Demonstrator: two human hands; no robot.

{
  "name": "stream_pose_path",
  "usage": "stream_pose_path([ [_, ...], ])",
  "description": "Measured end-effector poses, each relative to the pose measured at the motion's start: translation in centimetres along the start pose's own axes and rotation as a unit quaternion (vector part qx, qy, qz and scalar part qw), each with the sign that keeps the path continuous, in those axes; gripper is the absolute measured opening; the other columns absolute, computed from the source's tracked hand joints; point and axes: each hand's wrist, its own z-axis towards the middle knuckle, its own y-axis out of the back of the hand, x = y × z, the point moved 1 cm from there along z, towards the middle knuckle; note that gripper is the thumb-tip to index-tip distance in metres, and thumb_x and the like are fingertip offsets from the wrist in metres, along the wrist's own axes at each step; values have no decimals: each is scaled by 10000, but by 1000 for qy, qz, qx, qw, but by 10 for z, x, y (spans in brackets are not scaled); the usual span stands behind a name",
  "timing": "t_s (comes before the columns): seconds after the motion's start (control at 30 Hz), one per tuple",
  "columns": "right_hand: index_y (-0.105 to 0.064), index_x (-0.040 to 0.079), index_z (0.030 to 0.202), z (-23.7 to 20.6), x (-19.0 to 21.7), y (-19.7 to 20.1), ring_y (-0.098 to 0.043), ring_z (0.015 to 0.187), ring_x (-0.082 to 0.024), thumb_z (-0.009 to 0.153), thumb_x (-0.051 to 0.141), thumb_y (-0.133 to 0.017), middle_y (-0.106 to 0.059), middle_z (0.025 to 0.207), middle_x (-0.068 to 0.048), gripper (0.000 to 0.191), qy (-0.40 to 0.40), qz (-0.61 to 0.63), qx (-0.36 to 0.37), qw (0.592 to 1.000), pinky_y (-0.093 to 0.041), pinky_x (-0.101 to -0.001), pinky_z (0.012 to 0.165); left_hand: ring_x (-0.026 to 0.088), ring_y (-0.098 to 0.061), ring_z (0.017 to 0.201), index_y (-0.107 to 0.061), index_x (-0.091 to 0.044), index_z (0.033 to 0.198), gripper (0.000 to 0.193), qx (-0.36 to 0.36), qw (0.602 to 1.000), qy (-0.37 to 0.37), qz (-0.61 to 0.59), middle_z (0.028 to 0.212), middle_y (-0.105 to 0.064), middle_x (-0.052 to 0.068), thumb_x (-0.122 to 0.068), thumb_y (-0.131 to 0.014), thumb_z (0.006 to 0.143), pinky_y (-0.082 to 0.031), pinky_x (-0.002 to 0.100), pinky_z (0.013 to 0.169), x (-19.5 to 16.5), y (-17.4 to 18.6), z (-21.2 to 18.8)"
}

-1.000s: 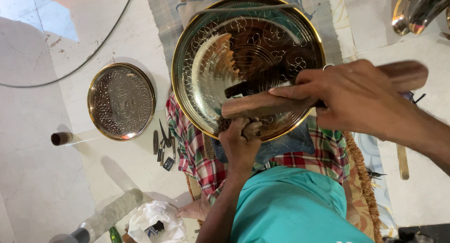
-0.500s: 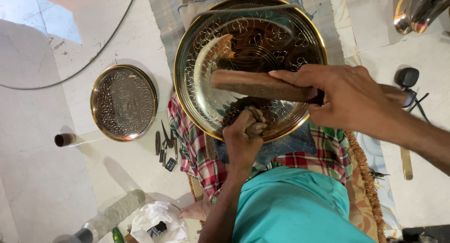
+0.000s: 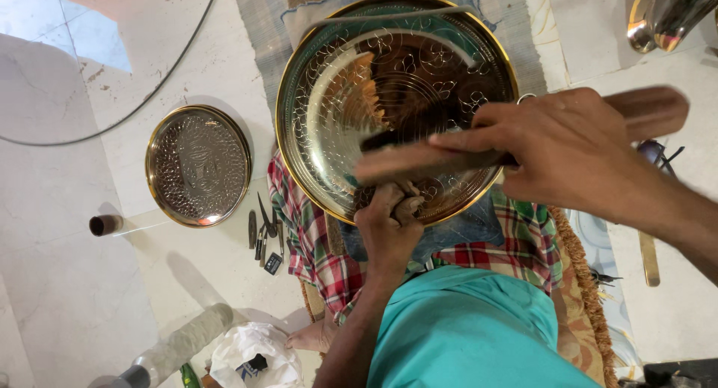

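While right hand [image 3: 568,152] grip closed on wooden mallet [image 3: 479,145], left hand [image 3: 389,223] fist closed against engraved brass plate [image 3: 336,96].

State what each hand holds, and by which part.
Right hand grips a wooden mallet around its middle. Left hand is fisted on the engraved plate; its tool is hidden.

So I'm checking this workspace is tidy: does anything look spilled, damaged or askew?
Nothing looks spilled or broken. The large engraved tray rests on the checked cloth at the left hand, the right hand holds a wooden mallet over it. Small chisels lie loosely scattered beside the smaller tray.
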Motion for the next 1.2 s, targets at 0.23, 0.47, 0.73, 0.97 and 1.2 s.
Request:
stream_pose_path([
  [0.23, -452, 466, 1551, -6, -12, -17, -644, 566, -110, 763, 95, -687, -675, 1000, 79, 902, -14, 200, -90, 976, -503, -286, 531, 173, -774, 806, -634, 18, 927, 134, 100, 992, -26, -68, 866, -741, 110, 132, -615, 861, -608, 273, 678, 15, -3, 5],
  [0.47, -465, 233, 1562, -35, -14, -112, -609, 667, -107, 795, 9, -641, -608, 1119, -35, 818, 1, 531, -214, 820, -495, -263, 539, 197, -784, 832, -708, -18, 1104, 418, 306, 946, -104, -3, 955, -772, 135, 153, -598, 738, -657, 276, 648, 38, -8, 35],
  [0.73, -572, 84, 1514, -92, 40, -194, -631, 822, -153, 724, -66, -717, -703, 1190, -126, 818, -173, 552, -293, 761, -502, -264, 720, 199, -712, 621, -719, -83, 1037, 291, 476, 855, -206, 20, 808, -752, 73, 67, -651, 798, -543, 318, 558, 31, -13, 70],
  [0.97, -630, -3, 1369, -108, 88, -241, -621, 940, -102, 776, -52, -714, -681, 1097, -106, 601, -213, 584, -419, 662, -505, -217, 819, 250, -658, 613, -717, -89, 1061, 342, 533, 799, -280, -4, 774, -706, 101, 29, -719, 740, -470, 397, 560, 11, -12, 83],
  [1.2, -625, -50, 1336, -105, 113, -252, -674, 1158, -246, 644, -54, -716, -691, 1215, -210, 698, -218, 433, -439, 757, -424, -424, 1162, 171, -717, 688, -733, -69, 1048, 446, 548, 786, -277, -67, 873, -763, 82, 101, -668, 641, -568, 334, 590, 25, -18, 85],
])
